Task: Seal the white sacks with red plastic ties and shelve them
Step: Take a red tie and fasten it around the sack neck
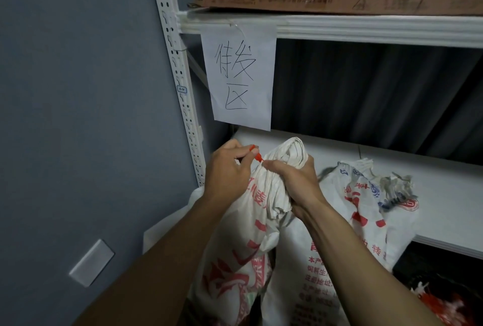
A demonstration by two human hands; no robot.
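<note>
Spanning grey wall (78,90): white shelf (392,169).

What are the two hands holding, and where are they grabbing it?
The left hand pinches the red plastic tie near its end. The right hand squeezes the white sack at its gathered neck.

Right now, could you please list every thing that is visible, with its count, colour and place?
sack: one, white with red print, neck bunched, held in front of the lower shelf
tie: one, red, at the sack's neck between the hands
second sack: one, white with red and blue print, lying on the lower shelf, right
third sack: one, white with red text, bottom centre
sign: one, white paper with black writing, hanging from the upper shelf
shelf rack: one, white, centre and right
cardboard: one, brown, on the upper shelf
wall: grey-blue, left
wall plate: one, white, lower left
left hand: pinching the tie
right hand: gripping the sack's neck
</note>
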